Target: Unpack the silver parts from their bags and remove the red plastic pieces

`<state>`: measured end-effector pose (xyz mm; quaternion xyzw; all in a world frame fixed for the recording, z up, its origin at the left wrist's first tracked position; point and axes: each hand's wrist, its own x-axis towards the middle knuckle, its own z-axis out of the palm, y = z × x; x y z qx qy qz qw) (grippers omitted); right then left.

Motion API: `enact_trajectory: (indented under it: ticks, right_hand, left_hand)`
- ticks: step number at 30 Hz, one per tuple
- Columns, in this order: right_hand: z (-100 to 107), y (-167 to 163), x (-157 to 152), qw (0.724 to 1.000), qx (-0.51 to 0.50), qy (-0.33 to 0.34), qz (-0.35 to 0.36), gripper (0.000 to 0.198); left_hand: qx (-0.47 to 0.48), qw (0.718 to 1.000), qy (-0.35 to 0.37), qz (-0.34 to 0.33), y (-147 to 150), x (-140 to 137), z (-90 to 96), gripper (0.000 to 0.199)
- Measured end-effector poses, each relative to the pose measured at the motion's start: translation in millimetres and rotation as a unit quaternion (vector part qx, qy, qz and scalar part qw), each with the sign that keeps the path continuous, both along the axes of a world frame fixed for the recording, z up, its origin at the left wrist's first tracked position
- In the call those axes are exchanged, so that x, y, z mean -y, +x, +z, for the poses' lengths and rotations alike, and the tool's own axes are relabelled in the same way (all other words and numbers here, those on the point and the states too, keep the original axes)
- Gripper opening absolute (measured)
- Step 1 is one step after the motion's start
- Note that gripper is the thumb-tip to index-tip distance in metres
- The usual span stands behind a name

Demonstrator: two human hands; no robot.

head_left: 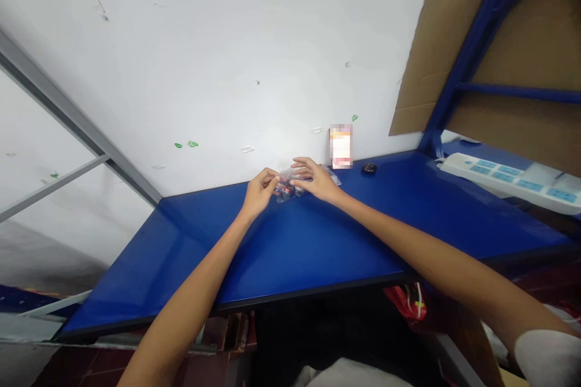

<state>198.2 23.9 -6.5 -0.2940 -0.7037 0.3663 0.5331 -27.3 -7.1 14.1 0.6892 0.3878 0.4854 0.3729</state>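
A clear plastic bag [285, 195] with small dark and red items inside lies near the back edge of the blue table, against the wall. At its left side, my left hand [262, 192] is closed in a pinch, thumb and fingertips on the plastic. My right hand [315, 180] reaches over the bag from the right, thumb and fingers apart. Its thumb is close to the bag's contents; whether it touches them I cannot tell. More clear plastic [334, 176] shows behind the right hand. The items themselves are partly covered by the hands and too small to name.
A small upright card or box [341, 146], blurred out, leans at the wall. A round black object [369, 168] lies to its right. A white power strip [512, 181] runs along the right side. Blue metal framing [467, 48] and cardboard [417, 72] stand right; a red bag [408, 302] is under the table [281, 254].
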Motion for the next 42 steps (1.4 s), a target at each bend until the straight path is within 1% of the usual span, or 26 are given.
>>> enact_trajectory:
  ticks: [3,5,7,11,17,21,24,29,34,37,42]
  right_hand:
    - [4.0,2.3,4.5,0.998,0.052,0.039,0.0,0.051]
    - [8.1,3.8,6.5,0.997,0.07,0.041,-0.002,0.036]
    - [12.1,5.0,7.1,0.996,0.08,0.035,-0.012,0.026]
    - [17.6,5.8,7.8,0.996,0.078,0.031,-0.036,0.026]
    - [19.2,4.2,12.4,0.996,0.073,0.041,-0.038,0.026]
    - [12.3,0.7,9.1,1.0,0.027,0.005,-0.009,0.029]
    - [5.8,-2.3,5.4,1.0,0.0,-0.024,-0.001,0.03]
    - [1.1,-2.2,1.4,1.0,0.001,-0.03,-0.002,0.031]
    - [4.0,2.8,-2.8,0.999,-0.005,-0.036,-0.002,0.03]
    - [5.4,4.3,-5.0,0.999,-0.011,-0.037,-0.003,0.029]
    - [3.3,3.6,-6.4,0.999,-0.005,-0.041,-0.006,0.029]
  left_hand:
    - [-0.006,1.0,-0.013,-0.025,-0.2,1.3,0.1,0.043]
    - [-0.01,0.999,-0.009,-0.033,-0.5,1.3,0.0,0.043]
    - [-0.011,1.0,-0.001,-0.028,-1.2,0.2,-0.3,0.043]
    - [-0.024,0.999,0.022,-0.009,-3.1,-3.0,-1.6,0.042]
    - [-0.032,0.998,0.043,-0.012,-4.9,-5.0,-1.5,0.04]
    - [-0.041,0.998,0.052,-0.004,-7.2,-6.9,-2.6,0.04]
    - [-0.054,0.998,0.042,-0.002,-10.0,-9.2,-5.4,0.041]
    - [-0.065,0.998,0.003,-0.017,-10.3,-9.0,-10.3,0.042]
    - [-0.051,0.998,0.019,-0.034,-7.3,-6.1,-7.9,0.041]
    - [-0.045,0.998,0.01,-0.044,-7.7,-5.7,-4.5,0.041]
    - [-0.061,0.997,0.005,-0.038,-9.4,-5.6,-2.9,0.041]
